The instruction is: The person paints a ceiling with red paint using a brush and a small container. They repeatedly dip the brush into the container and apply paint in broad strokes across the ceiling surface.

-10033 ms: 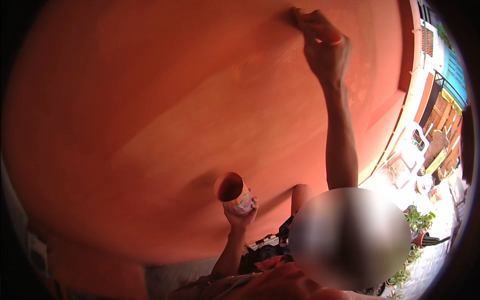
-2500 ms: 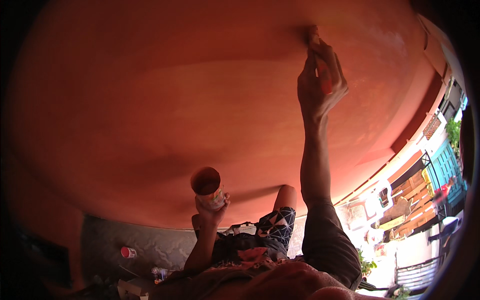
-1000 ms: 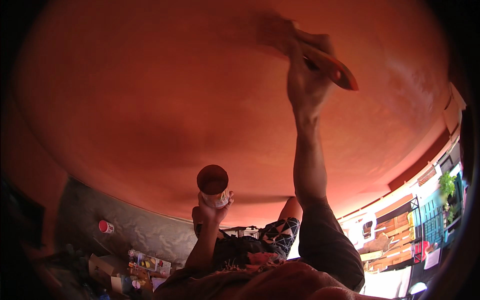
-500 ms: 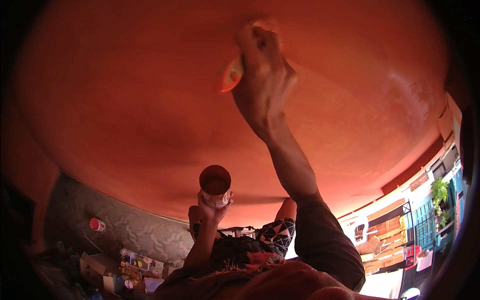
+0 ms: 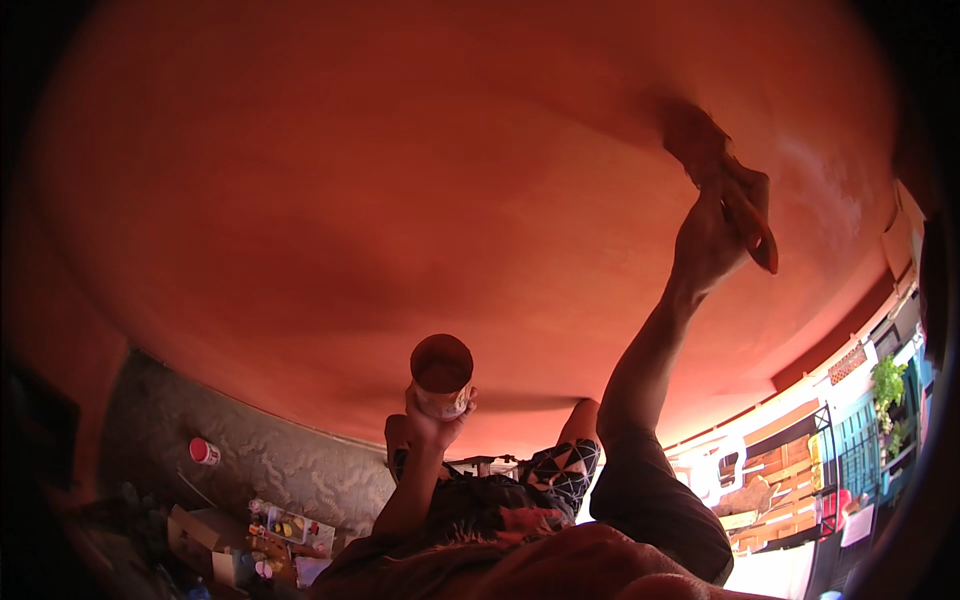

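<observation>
My right hand (image 5: 712,238) is raised high and grips a paintbrush (image 5: 745,215) with an orange handle, its bristles pressed against the terracotta-orange wall (image 5: 400,180) at the upper right. My left hand (image 5: 432,425) holds a small paint can (image 5: 441,372) upright at chest height, its open top showing dark reddish paint. The wall fills most of the view. Paler, patchy streaks show on the wall to the right of the brush.
A grey patterned floor (image 5: 270,465) lies at the lower left with a red-capped container (image 5: 204,451), boxes and small items (image 5: 285,525). At the lower right are a white plastic chair (image 5: 705,475), wooden pallets (image 5: 790,470), green plants (image 5: 885,385) and a teal door.
My right hand swept the brush across the wall, left half a second ago and now back to the far right. The left hand keeps the can almost still.
</observation>
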The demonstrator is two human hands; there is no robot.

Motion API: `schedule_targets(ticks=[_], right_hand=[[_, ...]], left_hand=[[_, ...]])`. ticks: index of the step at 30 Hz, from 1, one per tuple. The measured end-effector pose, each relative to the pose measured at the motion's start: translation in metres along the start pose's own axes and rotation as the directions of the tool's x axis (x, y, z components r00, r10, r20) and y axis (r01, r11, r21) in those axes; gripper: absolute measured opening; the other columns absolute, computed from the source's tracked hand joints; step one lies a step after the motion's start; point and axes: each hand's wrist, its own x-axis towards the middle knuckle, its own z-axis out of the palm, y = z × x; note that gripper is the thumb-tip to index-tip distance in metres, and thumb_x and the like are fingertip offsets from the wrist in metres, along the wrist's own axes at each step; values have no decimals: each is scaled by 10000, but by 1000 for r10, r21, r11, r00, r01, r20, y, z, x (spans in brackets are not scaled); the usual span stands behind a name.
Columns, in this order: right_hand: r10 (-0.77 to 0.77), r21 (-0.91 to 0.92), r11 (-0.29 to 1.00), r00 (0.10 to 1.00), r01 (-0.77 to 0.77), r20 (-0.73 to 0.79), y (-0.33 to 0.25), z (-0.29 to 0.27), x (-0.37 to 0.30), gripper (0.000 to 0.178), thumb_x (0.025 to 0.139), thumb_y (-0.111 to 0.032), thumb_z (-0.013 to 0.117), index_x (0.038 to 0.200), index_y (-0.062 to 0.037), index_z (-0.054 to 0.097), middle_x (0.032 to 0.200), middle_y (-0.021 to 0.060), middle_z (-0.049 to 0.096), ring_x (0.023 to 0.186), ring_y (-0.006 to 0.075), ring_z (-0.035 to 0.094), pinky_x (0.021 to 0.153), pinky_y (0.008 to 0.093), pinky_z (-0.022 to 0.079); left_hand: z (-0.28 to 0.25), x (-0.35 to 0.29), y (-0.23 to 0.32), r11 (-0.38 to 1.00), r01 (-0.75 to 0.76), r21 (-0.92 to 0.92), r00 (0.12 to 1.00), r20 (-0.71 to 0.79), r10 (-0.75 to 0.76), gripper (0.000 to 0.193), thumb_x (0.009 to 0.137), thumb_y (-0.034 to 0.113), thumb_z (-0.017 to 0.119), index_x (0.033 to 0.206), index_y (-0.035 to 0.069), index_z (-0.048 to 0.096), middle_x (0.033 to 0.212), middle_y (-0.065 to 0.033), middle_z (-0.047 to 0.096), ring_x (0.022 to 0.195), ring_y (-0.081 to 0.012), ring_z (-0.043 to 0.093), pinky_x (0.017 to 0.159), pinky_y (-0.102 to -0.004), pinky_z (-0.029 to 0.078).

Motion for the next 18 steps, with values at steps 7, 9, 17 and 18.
schedule_targets(ticks=[7,9,17,18], right_hand=[[-118,-381,904,970,194,214,-45,38,-35,223,804,8,688,1004,-89,669,1051,97,691,829,241,717,576,340,557],[-166,-206,949,935,238,314,-68,75,-54,258,791,42,652,1012,-90,673,1042,107,696,817,291,713,637,361,566],[-292,314,937,839,154,459,-100,138,-72,303,779,45,675,1062,-55,638,982,128,681,711,307,679,565,357,547],[-288,335,931,859,146,424,-89,133,-68,285,786,41,684,1052,-49,637,977,138,685,725,317,681,563,370,549]], left_hand=[[-26,14,-6,998,37,-45,997,74,-33,639,915,613,502,1271,86,566,1146,-125,619,966,-379,571,731,-435,514],[-28,18,-5,999,18,-48,998,69,-15,642,909,617,504,1265,86,571,1140,-124,621,965,-380,572,732,-437,519],[-20,7,-11,999,-12,-40,1000,0,12,616,907,597,518,1245,85,571,1136,-129,608,954,-376,568,728,-437,518],[-18,4,-10,999,-12,-35,1000,6,12,614,906,594,523,1246,84,571,1140,-128,607,955,-375,567,731,-436,517]])
